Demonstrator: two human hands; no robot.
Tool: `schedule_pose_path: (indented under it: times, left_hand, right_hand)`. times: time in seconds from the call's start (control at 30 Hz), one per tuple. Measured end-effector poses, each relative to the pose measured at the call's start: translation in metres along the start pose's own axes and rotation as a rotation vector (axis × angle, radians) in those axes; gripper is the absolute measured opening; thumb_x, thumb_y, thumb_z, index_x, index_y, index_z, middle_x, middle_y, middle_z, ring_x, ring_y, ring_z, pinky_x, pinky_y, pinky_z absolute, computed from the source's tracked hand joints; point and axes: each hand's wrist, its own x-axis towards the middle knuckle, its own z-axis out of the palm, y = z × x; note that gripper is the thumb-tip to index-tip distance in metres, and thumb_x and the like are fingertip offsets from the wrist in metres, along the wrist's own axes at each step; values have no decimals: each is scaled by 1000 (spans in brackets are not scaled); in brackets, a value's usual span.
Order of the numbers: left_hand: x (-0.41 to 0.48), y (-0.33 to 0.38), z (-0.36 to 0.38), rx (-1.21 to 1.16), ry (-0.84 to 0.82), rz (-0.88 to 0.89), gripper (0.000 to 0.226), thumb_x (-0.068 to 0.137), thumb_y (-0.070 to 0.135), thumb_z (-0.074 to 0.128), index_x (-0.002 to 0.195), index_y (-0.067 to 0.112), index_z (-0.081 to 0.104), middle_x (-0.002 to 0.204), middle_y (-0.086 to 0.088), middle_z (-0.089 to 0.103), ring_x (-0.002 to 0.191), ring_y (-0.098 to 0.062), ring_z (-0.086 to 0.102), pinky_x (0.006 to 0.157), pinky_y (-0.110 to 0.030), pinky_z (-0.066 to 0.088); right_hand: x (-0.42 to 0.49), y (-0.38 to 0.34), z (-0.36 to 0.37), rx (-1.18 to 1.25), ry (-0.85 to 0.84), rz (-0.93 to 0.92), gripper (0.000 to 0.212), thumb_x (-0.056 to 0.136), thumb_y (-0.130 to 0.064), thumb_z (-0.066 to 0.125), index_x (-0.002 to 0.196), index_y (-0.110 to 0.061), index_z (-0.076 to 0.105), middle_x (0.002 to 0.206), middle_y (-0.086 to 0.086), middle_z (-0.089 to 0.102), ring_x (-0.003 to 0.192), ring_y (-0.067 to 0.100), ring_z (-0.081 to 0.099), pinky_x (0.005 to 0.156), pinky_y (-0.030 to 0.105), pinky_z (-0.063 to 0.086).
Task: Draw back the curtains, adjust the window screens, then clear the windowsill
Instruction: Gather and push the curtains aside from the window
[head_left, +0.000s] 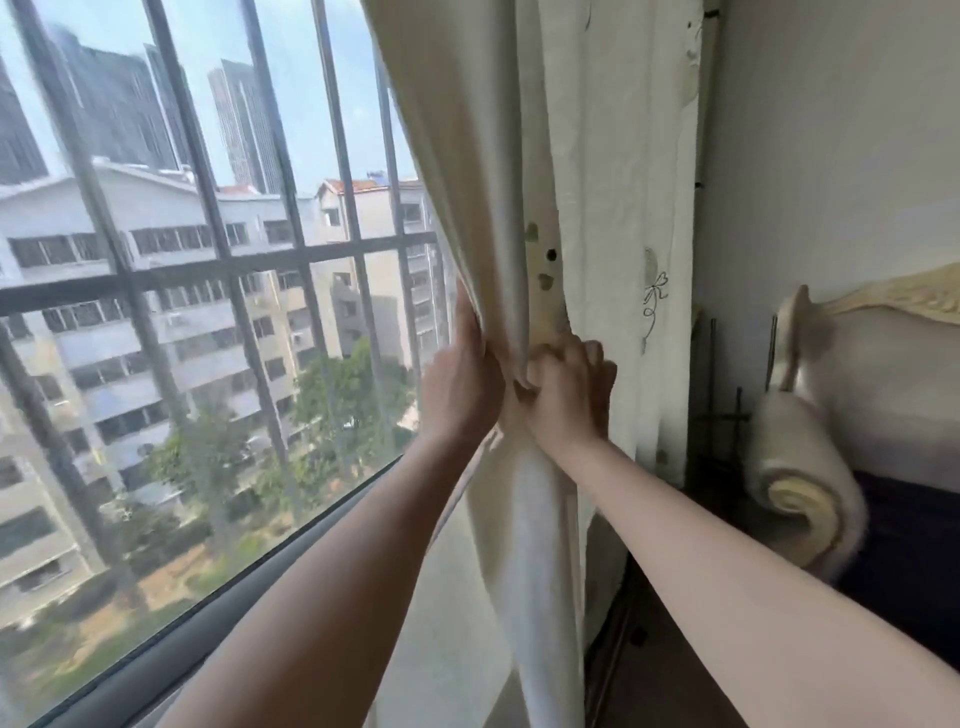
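Note:
A cream curtain hangs bunched at the right side of the window, with a white sheer embroidered curtain behind it. My left hand lies flat against the cream curtain's left edge, fingers pointing up. My right hand is closed around the gathered folds just beside it, at mid height. The window glass is uncovered and shows dark metal bars and buildings outside. The pale windowsill runs below, partly hidden by my arms.
The dark window frame slants along the bottom left. A white sofa with a scrolled cream arm and dark cushion stands at the right, close to the curtain. A white wall rises behind it. Thin dark rods stand in the corner.

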Motion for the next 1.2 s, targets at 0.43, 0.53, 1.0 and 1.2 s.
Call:
schedule_pose_path:
  times: [0.43,0.53,1.0,1.2]
  left_hand:
    - [99,10,173,-176,109,71,61,84,16,32,142,34,18,118,-15,62,87,-38,59,61,-32,35]
    - [115,17,198,-176,81,85,61,85,43,36,142,33,17,121,-6,61,95,-33,62,69,-37,47]
    - [209,8,305,-78,208,-124,52,94,15,39,143,10,23,108,-20,62,87,-39,59,62,-36,36]
    - [235,19,343,-191,121,-40,49,96,15,36,143,8,22,108,-19,61,87,-32,58,67,-35,40]
  right_hand:
    - [147,137,84,496,-231,114,77,91,-30,52,148,-37,1,118,14,65,99,36,63,82,41,52]
    - [171,152,101,438,-291,2,46,93,-31,45,137,-31,33,101,9,69,90,33,65,71,34,49]
    - [269,266,153,287,194,325,87,81,-42,62,150,-25,10,158,14,1,145,30,7,111,59,12]
    - [299,284,179,744,-266,498,104,85,-22,64,146,-30,-20,150,8,36,127,30,47,98,36,40]
